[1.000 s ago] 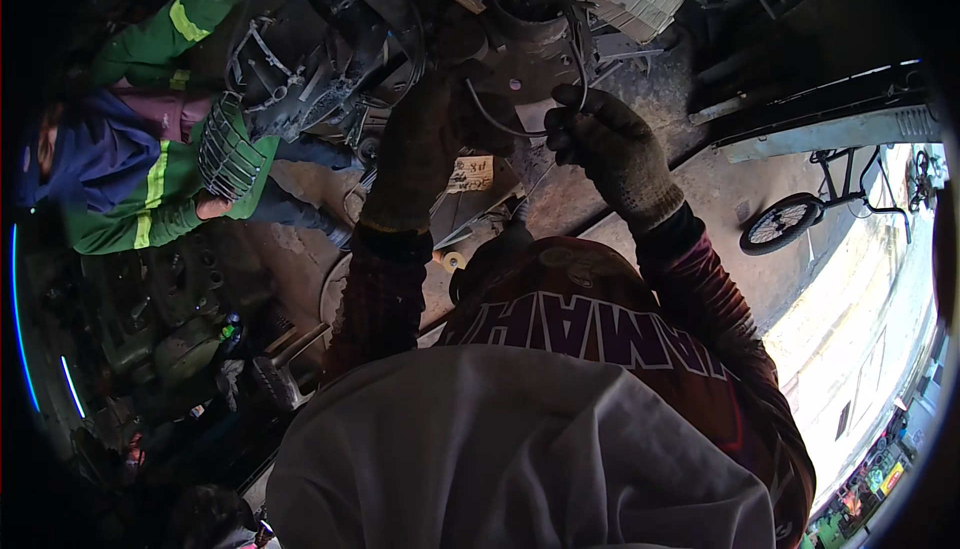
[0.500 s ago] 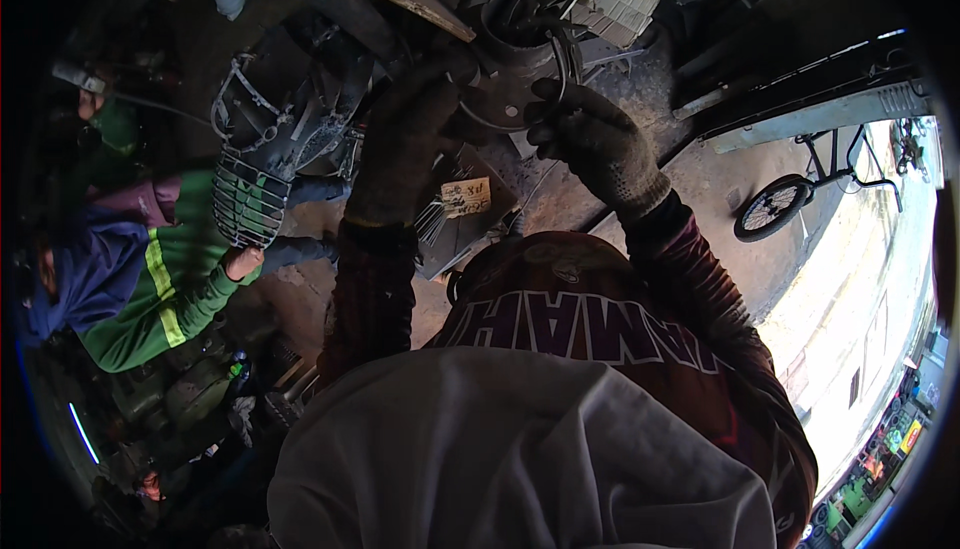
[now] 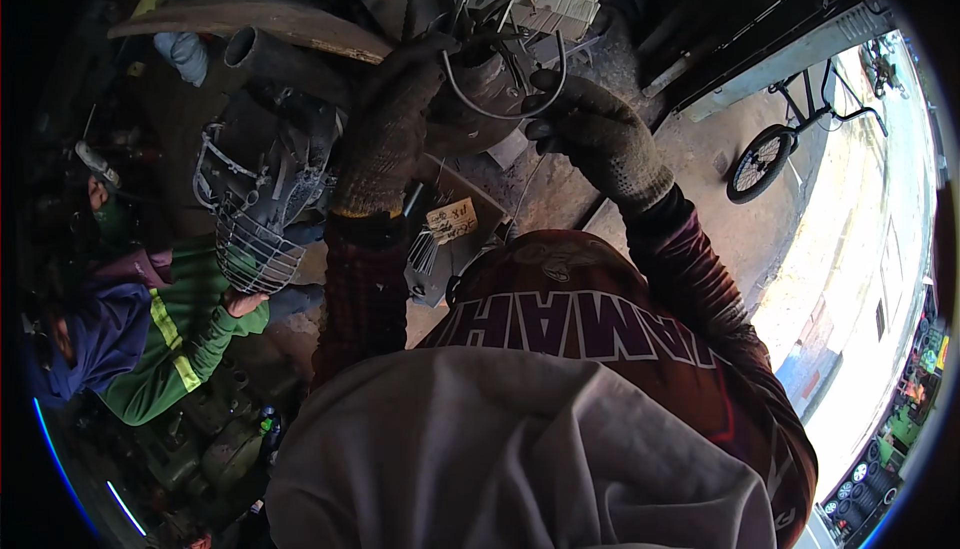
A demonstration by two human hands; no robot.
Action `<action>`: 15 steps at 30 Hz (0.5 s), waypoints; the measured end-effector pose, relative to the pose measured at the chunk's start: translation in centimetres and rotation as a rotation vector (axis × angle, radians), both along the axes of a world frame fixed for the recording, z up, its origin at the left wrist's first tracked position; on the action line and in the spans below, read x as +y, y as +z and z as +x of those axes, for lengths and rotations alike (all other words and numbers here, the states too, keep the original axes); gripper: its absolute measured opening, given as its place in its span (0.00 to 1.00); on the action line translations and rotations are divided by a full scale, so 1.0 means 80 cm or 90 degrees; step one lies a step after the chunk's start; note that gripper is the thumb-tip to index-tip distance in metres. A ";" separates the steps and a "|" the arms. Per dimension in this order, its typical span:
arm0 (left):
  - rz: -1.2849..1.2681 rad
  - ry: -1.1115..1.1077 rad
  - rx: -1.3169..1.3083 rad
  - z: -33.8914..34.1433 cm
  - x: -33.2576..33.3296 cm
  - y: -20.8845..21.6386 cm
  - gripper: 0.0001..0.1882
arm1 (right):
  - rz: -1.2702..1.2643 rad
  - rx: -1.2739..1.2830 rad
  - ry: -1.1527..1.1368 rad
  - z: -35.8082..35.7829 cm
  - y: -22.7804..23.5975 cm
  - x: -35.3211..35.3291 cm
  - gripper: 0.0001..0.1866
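A thin metal rod bent into a U (image 3: pixel 480 109) is held up between my two gloved hands, its curve facing me. My left hand (image 3: pixel 385 134), in a dark knit glove, is closed at the rod's left end; its fingertips are in shadow. With fingers and thumb, my right hand (image 3: pixel 605 139) pinches the rod's right side. Beyond and below the rod stands a dark, wide metal cylinder (image 3: pixel 465 134), partly covered by my left hand. Rods and tools with handles stick up around its top.
A person in a green jacket (image 3: pixel 195 334) works at the left, one hand at a wire cage (image 3: pixel 260 254). Nearby are a pipe (image 3: pixel 250 49), a curved wooden plank (image 3: pixel 260 17) and a marked cardboard piece (image 3: pixel 453 220). A bicycle (image 3: pixel 775 154) stands at the right by the bright opening.
The bent rod's left end has risen with my left hand, and the rod now stands out from the cylinder. The whole view has tilted; the person at the left appears lower.
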State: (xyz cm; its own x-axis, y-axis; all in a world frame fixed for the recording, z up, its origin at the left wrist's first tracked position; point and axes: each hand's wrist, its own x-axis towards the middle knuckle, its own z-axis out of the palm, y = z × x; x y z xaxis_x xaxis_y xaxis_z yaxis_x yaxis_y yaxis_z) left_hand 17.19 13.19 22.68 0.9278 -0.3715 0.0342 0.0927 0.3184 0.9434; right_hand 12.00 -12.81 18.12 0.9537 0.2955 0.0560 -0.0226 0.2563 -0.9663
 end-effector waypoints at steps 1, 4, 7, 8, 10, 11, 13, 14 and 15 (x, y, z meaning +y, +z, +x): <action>0.005 -0.001 -0.024 0.004 0.001 -0.008 0.19 | 0.005 -0.003 0.001 -0.003 0.003 0.000 0.28; -0.030 -0.026 -0.029 0.003 -0.006 -0.005 0.19 | 0.151 0.057 -0.001 -0.011 0.009 -0.001 0.28; -0.080 -0.048 -0.001 0.000 -0.015 0.000 0.20 | 0.147 0.052 -0.013 -0.016 0.004 -0.007 0.28; -0.094 -0.052 0.008 -0.002 -0.017 0.000 0.20 | 0.142 0.049 -0.012 -0.018 0.006 -0.009 0.28; -0.064 -0.024 -0.004 -0.002 -0.020 -0.001 0.21 | 0.143 0.046 -0.012 -0.019 0.009 -0.010 0.29; -0.050 -0.010 -0.009 -0.002 -0.021 -0.003 0.22 | 0.148 0.046 -0.013 -0.019 0.009 -0.010 0.29; -0.045 -0.010 -0.025 -0.002 -0.019 -0.006 0.22 | 0.152 0.044 -0.011 -0.019 0.010 -0.010 0.30; -0.042 -0.010 -0.034 -0.002 -0.018 -0.007 0.22 | 0.150 0.043 -0.009 -0.019 0.010 -0.010 0.30; -0.034 -0.010 -0.025 -0.003 -0.019 -0.004 0.22 | 0.148 0.042 -0.010 -0.019 0.010 -0.011 0.30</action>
